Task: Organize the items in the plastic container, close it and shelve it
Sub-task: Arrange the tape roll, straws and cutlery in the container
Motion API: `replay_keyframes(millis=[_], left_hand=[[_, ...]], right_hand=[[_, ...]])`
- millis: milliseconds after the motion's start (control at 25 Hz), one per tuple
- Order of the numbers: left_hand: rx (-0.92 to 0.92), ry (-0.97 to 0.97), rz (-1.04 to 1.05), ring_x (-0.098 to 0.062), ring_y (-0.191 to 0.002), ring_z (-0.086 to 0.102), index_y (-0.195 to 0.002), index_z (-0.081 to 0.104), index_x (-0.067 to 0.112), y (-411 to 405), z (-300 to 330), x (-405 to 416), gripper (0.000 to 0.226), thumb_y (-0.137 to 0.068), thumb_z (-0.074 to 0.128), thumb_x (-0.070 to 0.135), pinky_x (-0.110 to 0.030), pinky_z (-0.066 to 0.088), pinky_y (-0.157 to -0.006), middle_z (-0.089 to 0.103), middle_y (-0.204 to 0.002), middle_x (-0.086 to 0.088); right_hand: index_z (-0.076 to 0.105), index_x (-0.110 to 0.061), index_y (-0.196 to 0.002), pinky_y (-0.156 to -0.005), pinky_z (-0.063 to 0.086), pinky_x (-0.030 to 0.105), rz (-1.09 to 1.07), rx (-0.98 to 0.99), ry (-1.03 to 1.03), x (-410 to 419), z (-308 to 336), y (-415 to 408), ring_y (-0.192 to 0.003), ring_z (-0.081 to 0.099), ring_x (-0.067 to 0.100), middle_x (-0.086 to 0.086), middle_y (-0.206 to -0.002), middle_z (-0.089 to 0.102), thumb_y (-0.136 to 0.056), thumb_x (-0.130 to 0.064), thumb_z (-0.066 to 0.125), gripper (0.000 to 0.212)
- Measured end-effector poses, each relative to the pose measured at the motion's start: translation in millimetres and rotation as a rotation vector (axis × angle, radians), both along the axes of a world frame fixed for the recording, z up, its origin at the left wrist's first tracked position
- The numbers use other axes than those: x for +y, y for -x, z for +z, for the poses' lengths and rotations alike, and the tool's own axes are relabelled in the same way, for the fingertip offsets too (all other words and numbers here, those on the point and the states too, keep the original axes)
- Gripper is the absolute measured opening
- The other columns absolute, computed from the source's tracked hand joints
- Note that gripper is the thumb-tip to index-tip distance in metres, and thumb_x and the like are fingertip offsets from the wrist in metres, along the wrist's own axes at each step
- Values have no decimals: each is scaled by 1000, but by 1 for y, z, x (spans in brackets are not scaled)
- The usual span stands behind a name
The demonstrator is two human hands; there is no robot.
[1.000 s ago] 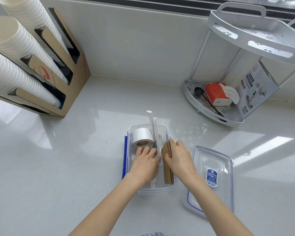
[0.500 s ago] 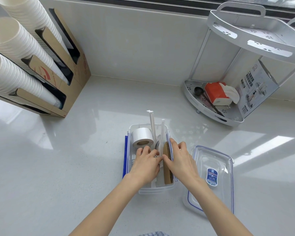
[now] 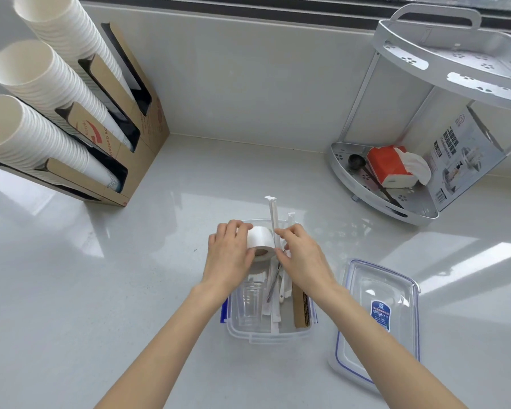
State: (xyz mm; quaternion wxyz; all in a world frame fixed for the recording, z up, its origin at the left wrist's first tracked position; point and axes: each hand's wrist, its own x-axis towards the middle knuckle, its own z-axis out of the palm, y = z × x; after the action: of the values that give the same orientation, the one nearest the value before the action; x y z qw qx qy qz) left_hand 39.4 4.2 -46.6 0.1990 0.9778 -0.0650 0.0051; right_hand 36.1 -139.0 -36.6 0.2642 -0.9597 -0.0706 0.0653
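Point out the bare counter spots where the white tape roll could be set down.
Free: the wide pale counter left of the clear plastic container, below the cardboard cup holder; also the strip between container and grey corner rack. Crowded: right of it, where the clear blue-rimmed lid lies, and the container itself.

Countertop (image 3: 189, 178), container (image 3: 266, 332), lid (image 3: 396, 290), rack (image 3: 419, 215), cup holder (image 3: 148, 149)

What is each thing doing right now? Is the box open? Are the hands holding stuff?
Clear plastic container: open, items inside.
Clear blue-edged lid: off, lying beside container.
White tape roll: held by left hand.
White wrapped straw: upright, pinched by right hand.
Red tissue pack: open, tissue sticking out.
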Motion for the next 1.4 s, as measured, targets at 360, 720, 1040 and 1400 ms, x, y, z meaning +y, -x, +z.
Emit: replay_keyframes(millis=[360, 720, 1040, 1400], left_hand=[[21, -72, -43, -20, -122, 35, -125, 41, 18, -12, -10, 6, 41, -87, 51, 31, -29, 23, -97, 45, -133, 4], [-99, -24, -27, -18, -119, 42, -122, 48, 19, -21, -18, 1, 34, -89, 44, 19, -25, 17, -92, 58, -123, 5], [-161, -115, -31, -26, -93, 62, -102, 64, 17, -20, -26, 4, 33, -70, 69, 7, -27, 22, -78, 71, -94, 2], [-76, -160, -15, -25, -122, 40, -112, 58, 15, -20, -25, 3, 30, -86, 45, 8, -30, 10, -89, 62, -118, 4]], right_hand=[[44, -7, -125, -78, 50, 43, 16, 52, 66, 22, -13, -20, -104, 51, 31, 13, -121, 45, -87, -8, 49, 38], [53, -6, -120, -78, 45, 37, -49, 30, 115, 20, -20, -22, -104, 54, 32, 13, -114, 57, -92, -21, 42, 33], [60, -1, -101, -75, 46, 40, -28, 94, 180, 24, -21, -26, -99, 56, 37, 17, -107, 60, -95, -25, 37, 34], [51, -2, -111, -66, 36, 35, -19, 104, 209, 26, -23, -25, -101, 57, 37, 17, -112, 62, -96, -27, 39, 31]])
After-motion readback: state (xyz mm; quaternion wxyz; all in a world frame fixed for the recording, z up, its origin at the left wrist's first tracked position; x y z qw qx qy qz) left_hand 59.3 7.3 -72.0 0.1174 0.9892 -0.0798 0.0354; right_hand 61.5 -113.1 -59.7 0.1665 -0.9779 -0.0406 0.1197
